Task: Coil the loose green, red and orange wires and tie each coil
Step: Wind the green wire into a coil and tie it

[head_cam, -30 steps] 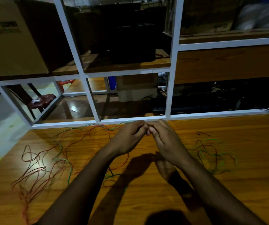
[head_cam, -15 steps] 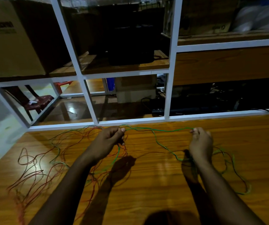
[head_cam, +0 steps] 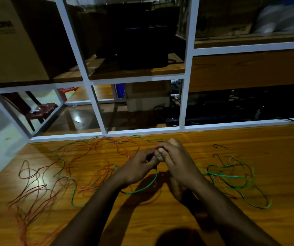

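My left hand (head_cam: 139, 166) and my right hand (head_cam: 176, 158) meet at the middle of the wooden table (head_cam: 160, 219), fingers together on a green wire (head_cam: 149, 186). A loop of that wire hangs below my hands. More green wire (head_cam: 235, 176) lies in loose loops to the right. Red and orange wires (head_cam: 41, 189) sprawl tangled across the left side, mixed with further green strands.
A white metal frame (head_cam: 96, 105) rises along the table's far edge. Behind it are cardboard boxes (head_cam: 6, 41), dark equipment and a red stool (head_cam: 41, 110). Two short dark wire pieces (head_cam: 220, 146) lie at the right back of the table.
My hands were together, then spread apart with the green wire stretched between them. Now they have come together again and the wire hangs as a loop.
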A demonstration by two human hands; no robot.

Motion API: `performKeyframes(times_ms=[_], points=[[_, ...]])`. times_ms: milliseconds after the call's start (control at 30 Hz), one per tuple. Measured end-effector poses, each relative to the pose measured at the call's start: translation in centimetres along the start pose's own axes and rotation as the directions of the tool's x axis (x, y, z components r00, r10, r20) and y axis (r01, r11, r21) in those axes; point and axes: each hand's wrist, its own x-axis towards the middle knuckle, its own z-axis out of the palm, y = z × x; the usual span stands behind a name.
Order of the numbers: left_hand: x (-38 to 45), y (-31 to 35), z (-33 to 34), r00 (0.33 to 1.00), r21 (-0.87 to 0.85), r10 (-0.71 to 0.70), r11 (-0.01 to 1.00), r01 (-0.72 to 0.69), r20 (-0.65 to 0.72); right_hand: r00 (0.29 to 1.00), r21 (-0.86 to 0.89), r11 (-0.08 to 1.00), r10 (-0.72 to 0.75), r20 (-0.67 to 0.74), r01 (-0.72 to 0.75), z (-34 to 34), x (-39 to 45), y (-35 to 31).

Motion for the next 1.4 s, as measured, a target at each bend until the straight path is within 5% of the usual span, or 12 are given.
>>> performKeyframes(times_ms=[367,500,667,900,1000,1133,1300,1400], points=[[-1.5,-0.5,-1.8,0.989,-0.187,-0.044,0.980,0.070,0.139,0.999,0.063,0.997,0.051,0.015,-0.052,-1.2,-0.8,1.3],[-1.8,-1.4,-2.2,0.995,-0.161,-0.098,0.982,0.101,0.028,0.988,0.154,0.982,0.123,-0.093,-0.107,-1.8,-0.2,1.4],[-2.0,-1.0,-2.4,0.986,-0.336,-0.112,0.940,0.064,-0.126,0.979,0.116,0.988,0.120,-0.163,-0.102,-2.3,0.5,1.8],[-2.6,-2.4,-4.1,0.950,-0.490,-0.244,0.863,0.122,-0.193,0.852,0.059,0.954,0.289,-0.436,-0.294,-2.9,0.3,4.0],[-2.9,-2.3,-4.4,0.965,-0.648,-0.234,0.755,0.104,-0.117,0.782,0.089,0.908,0.400,-0.477,-0.410,-2.6,0.4,4.9],[-3.0,-2.4,-5.7,0.986,-0.931,-0.162,0.365,0.028,-0.034,0.637,0.182,0.777,0.605,-0.478,-0.602,-2.1,-0.3,6.6],[-2.4,-2.6,-6.3,0.996,-0.979,-0.083,0.205,0.006,-0.012,0.806,0.096,0.842,0.537,-0.248,-0.531,-0.2,-0.9,6.5],[-2.1,-1.6,-5.1,0.996,-0.968,-0.092,0.251,0.008,-0.015,0.861,-0.126,0.852,0.507,-0.047,-0.508,0.6,-0.5,5.3]])
